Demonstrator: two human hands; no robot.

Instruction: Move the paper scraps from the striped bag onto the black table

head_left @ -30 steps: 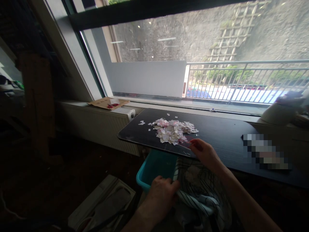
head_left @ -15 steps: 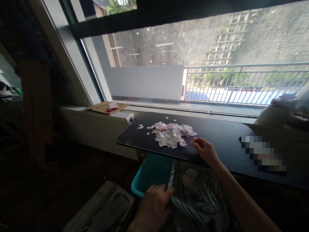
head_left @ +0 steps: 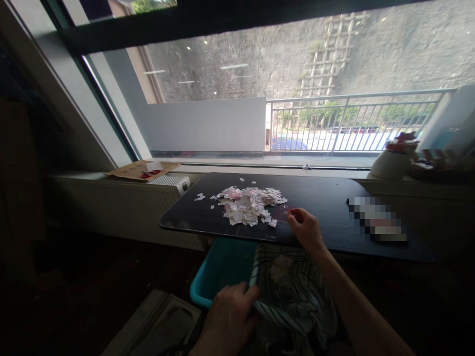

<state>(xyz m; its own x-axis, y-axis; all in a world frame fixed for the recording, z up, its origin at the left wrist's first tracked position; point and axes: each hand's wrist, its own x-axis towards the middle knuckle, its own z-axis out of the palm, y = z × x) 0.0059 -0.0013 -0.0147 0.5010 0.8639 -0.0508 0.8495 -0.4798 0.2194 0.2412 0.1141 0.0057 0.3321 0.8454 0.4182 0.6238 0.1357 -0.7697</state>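
Observation:
A heap of small torn paper pieces (head_left: 248, 205), white with some pink, lies on the dark tabletop (head_left: 319, 190). Just right of the heap, my right hand (head_left: 306, 228) pinches a thin see-through piece with red markings (head_left: 282, 213), which lies flat against the table at the heap's edge. Its exact kind I cannot make out. Below the table's front edge, my left hand (head_left: 233, 309) is closed on the rim of a teal plastic bin (head_left: 202, 287). A striped cloth (head_left: 297, 291) hangs over the bin's right side, with a crumpled pale scrap (head_left: 281, 269) on it.
Red scissors (head_left: 150, 173) rest on brown cardboard (head_left: 126, 170) on the sill at left, beside a radiator (head_left: 163, 198). A blurred-out flat object (head_left: 378, 220) lies on the table's right. A white container (head_left: 391, 163) stands by the window. A pale box (head_left: 152, 321) is on the floor.
My view has turned right, so everything sits further left. The see-through piece shows more plainly beside the heap, with a paper scrap near its left edge. My left hand keeps its hold.

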